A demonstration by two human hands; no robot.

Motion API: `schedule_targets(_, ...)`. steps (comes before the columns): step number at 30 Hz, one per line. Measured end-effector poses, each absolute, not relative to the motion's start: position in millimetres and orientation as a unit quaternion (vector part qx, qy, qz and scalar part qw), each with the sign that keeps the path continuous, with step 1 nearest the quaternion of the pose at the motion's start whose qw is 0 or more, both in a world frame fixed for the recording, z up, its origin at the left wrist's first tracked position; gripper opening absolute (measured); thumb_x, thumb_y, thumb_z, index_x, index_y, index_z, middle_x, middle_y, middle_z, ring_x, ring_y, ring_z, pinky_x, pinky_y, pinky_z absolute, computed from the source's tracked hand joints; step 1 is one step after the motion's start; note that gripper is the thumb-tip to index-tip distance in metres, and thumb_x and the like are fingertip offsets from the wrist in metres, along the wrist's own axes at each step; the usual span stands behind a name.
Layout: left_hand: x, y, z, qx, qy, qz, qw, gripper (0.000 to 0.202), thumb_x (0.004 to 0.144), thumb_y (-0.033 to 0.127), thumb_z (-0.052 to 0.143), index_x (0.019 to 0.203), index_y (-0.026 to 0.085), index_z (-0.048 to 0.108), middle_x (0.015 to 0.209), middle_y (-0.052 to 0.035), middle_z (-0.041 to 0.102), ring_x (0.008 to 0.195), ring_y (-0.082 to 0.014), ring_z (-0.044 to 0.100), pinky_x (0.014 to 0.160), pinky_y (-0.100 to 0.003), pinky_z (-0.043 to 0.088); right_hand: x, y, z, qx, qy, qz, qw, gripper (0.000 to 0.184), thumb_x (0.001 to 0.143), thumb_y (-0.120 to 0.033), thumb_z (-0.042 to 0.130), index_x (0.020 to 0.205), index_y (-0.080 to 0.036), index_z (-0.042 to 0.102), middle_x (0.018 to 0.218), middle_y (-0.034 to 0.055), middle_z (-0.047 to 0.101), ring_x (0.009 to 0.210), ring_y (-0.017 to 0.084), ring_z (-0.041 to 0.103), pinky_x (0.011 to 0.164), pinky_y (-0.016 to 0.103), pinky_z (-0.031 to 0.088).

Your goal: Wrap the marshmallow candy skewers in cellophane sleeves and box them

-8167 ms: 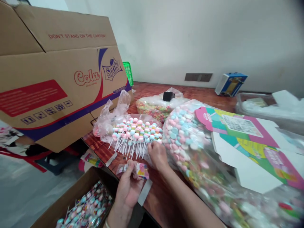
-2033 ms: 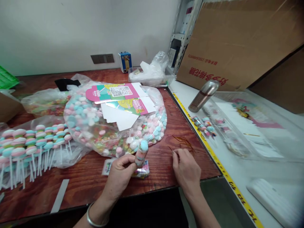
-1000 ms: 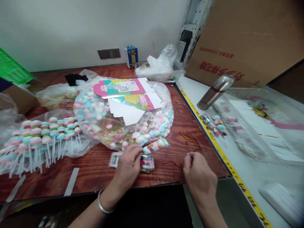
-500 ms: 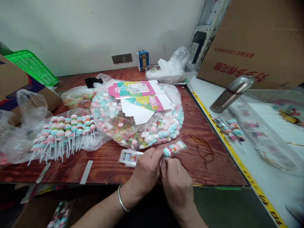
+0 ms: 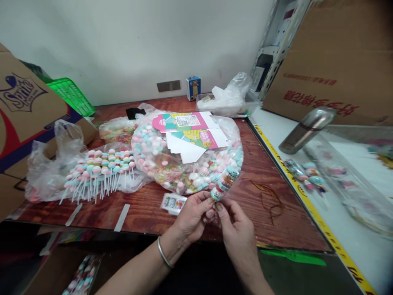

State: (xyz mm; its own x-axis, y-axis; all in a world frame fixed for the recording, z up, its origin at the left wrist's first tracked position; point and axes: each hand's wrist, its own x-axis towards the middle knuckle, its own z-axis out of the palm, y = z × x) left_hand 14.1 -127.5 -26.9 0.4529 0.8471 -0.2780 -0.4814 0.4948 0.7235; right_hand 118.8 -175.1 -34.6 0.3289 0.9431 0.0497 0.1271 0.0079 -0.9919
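A: Wrapped lollipop (image 5: 225,183): held above the front edge of the table (image 5: 270,221), candy end tilted up and right, base of the sleeve pinched between both hands.

B: Grip?

A: Left hand (image 5: 193,215) closed on the sleeve's neck, thumb and forefinger together around it. Right hand (image 5: 235,223) closed at the same spot from the other side, fingertips touching the left's. Stick hidden behind the fingers; whether a tie sits in the right hand cannot be told.

B: Step in hand?

A: Judged: closing the sleeve below the candy, gathering or twisting the neck. Not finished, since both hands are clamped on it.

B: Next move, requirements?

A: Likely needs the left to hold the neck steady while the right turns or winds, without crushing the candy. Loose gold ties (image 5: 270,196) lie just right of the hands if one is wanted.

B: Surroundings?

A: Stack of labels (image 5: 174,203) on the table just left of the hands. Beyond, big bag of loose candies (image 5: 156,151) with flat cartons (image 5: 190,127) on top. Left of that, row of bare lollipops (image 5: 101,164) on plastic. Right, past the yellow strip, wrapped ones (image 5: 303,172) beside a steel flask (image 5: 307,129). Open box (image 5: 61,270) below the table edge, left.
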Motion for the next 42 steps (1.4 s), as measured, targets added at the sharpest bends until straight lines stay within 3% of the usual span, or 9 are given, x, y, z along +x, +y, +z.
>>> schedule_targets(4,11.5,-133.1,-25.2,0.395,0.359,0.402,0.744,0.026,0.079,0.036,0.068,0.088,0.013,0.06,0.059,0.0044,0.049,0.046,-0.004,0.036,0.044,-0.017,0.024,127.9,-178.8,-34.3,-0.652,-0.526,0.247,0.487,0.024,0.09,-0.039,0.051,0.078,-0.02,0.059,0.069,0.0019,0.067,0.061,0.016,0.061,0.059,0.026,0.045)
schedule_targets(7,5.0,-137.5,-24.8,0.619,0.398,0.407,0.541,0.021,0.087,0.029,0.057,0.101,0.016,0.065,0.082,-0.0048,0.064,0.067,-0.0127,0.055,0.062,-0.024,0.044,130.8,-180.0,-38.9,-0.67,-0.558,0.189,0.452,0.021,0.089,-0.036,0.049,0.076,-0.02,0.057,0.065,0.0021,0.064,0.055,0.016,0.057,0.051,0.026,0.039)
schedule_targets(11,-1.8,-142.0,-23.8,0.775,0.389,0.391,0.307,0.028,0.091,0.02,0.046,0.111,0.016,0.065,0.094,-0.0103,0.067,0.086,-0.02,0.06,0.079,-0.033,0.047,127.2,-182.7,-42.0,-0.654,-0.567,0.197,0.461,0.023,0.09,-0.037,0.048,0.076,-0.021,0.055,0.065,0.0015,0.063,0.056,0.015,0.057,0.052,0.025,0.04)
schedule_targets(21,4.4,-146.1,-14.4,0.671,0.434,0.447,0.401,0.027,0.09,0.022,0.051,0.104,0.02,0.073,0.086,-0.006,0.072,0.077,-0.019,0.065,0.074,-0.03,0.051,110.9,-184.3,-29.4,-0.634,-0.511,0.213,0.54,0.024,0.087,-0.04,0.055,0.083,-0.019,0.065,0.075,0.003,0.068,0.065,0.016,0.061,0.062,0.027,0.047)
schedule_targets(27,-0.3,-143.6,-27.0,0.616,0.416,0.448,0.497,0.029,0.09,0.031,0.054,0.109,0.02,0.072,0.083,-0.0061,0.069,0.069,-0.017,0.062,0.065,-0.029,0.051,112.2,-179.8,-27.6,-0.582,-0.411,0.409,0.569,0.032,0.08,-0.047,0.061,0.087,-0.016,0.064,0.069,0.0048,0.068,0.06,0.018,0.062,0.057,0.029,0.05)
schedule_targets(29,-4.1,-138.8,-26.4,0.626,0.378,0.444,0.517,0.026,0.088,0.03,0.057,0.106,0.021,0.073,0.089,-0.007,0.069,0.078,-0.0189,0.064,0.075,-0.032,0.052,114.4,-180.4,-28.3,-0.593,-0.437,0.376,0.561,0.029,0.08,-0.044,0.061,0.084,-0.016,0.064,0.067,0.0042,0.067,0.058,0.018,0.061,0.054,0.028,0.048)
schedule_targets(33,-16.8,-129.1,-16.3,0.633,0.281,0.436,0.575,0.025,0.087,0.026,0.052,0.096,0.023,0.076,0.135,-0.0078,0.055,0.125,-0.0276,0.05,0.104,-0.045,0.041,121.0,-184.4,-25.0,-0.603,-0.565,0.206,0.525,0.015,0.087,-0.031,0.054,0.08,-0.019,0.06,0.067,0.0009,0.063,0.056,0.014,0.057,0.05,0.023,0.044)
schedule_targets(38,-32.0,-129.3,-5.8,0.693,0.274,0.357,0.563,0.046,0.092,0.047,0.042,0.079,0.02,0.077,0.147,-0.0062,0.045,0.136,-0.0318,0.039,0.111,-0.051,0.03,133.7,-186.8,-14.0,-0.586,-0.648,-0.068,0.482,0.004,0.09,-0.02,0.053,0.089,-0.019,0.057,0.073,0.0016,0.062,0.063,0.013,0.059,0.057,0.022,0.044)
schedule_targets(42,-33.7,-133.5,-2.5,0.729,0.269,0.331,0.536,0.056,0.092,0.059,0.033,0.114,0.024,0.07,0.147,-0.011,0.044,0.138,-0.0298,0.037,0.109,-0.053,0.032,130.8,-195.3,-9.5,-0.54,-0.701,-0.038,0.464,0.006,0.088,-0.018,0.055,0.093,-0.02,0.059,0.075,0.0022,0.065,0.065,0.013,0.062,0.058,0.022,0.045)
